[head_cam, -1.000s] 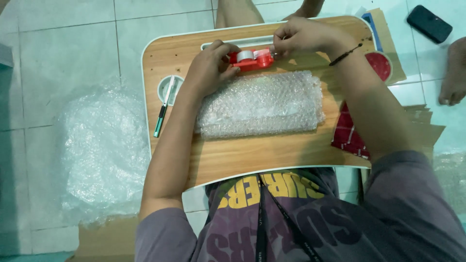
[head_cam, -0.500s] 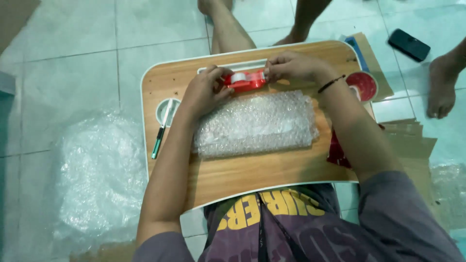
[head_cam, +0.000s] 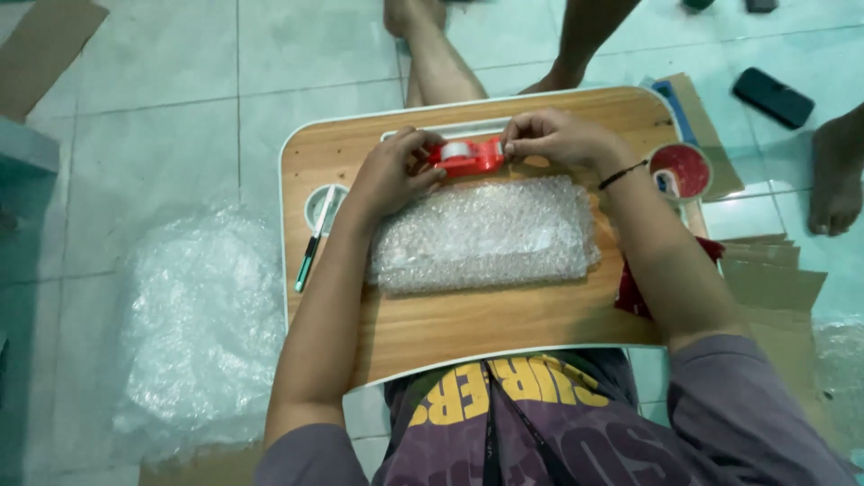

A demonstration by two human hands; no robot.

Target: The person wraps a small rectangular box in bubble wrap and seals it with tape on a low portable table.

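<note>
A parcel wrapped in bubble wrap (head_cam: 486, 236) lies across the middle of a wooden lap table (head_cam: 450, 328). Just behind it sits a red tape dispenser (head_cam: 466, 156) with a roll of clear tape. My left hand (head_cam: 389, 173) grips the dispenser's left end. My right hand (head_cam: 553, 139) pinches its right end, where the tape comes out. A black band circles my right wrist.
A green-handled cutter (head_cam: 311, 243) lies in the table's round cup recess. A red tape roll (head_cam: 681, 170) sits at the table's right. A heap of bubble wrap (head_cam: 193, 324) lies on the tiled floor to the left. Cardboard pieces (head_cam: 769, 279), a black phone (head_cam: 773, 97) and another person's foot (head_cam: 835, 175) are on the right.
The view has tilted so the table sits lower in frame. Both hands stay on the red dispenser behind the parcel, with my right fingers now pinching at its right end.
</note>
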